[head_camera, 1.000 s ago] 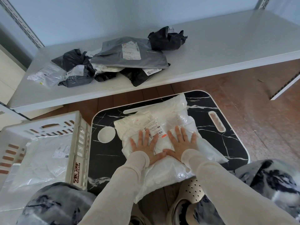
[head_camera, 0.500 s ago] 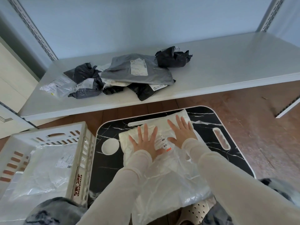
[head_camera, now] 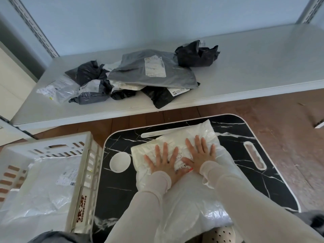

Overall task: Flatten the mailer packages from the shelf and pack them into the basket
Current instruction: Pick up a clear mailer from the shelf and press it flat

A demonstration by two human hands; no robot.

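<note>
Progress: early, as judged | left grip point(head_camera: 164, 163) and right grip point(head_camera: 199, 155) were pressed flat, fingers straight, nothing grasped, on white mailer point(head_camera: 201, 130) at bench point(head_camera: 236, 172) middle | one flat mailer point(head_camera: 52, 181) was packed in basket point(head_camera: 84, 172) | pile of mailers point(head_camera: 152, 72) was left on shelf point(head_camera: 263, 58), near front edge

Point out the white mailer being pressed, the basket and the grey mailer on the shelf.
white mailer point(head_camera: 198, 131): head view, far upper part.
basket point(head_camera: 87, 172): head view, right wall.
grey mailer point(head_camera: 133, 74): head view, bare grey face.
</note>
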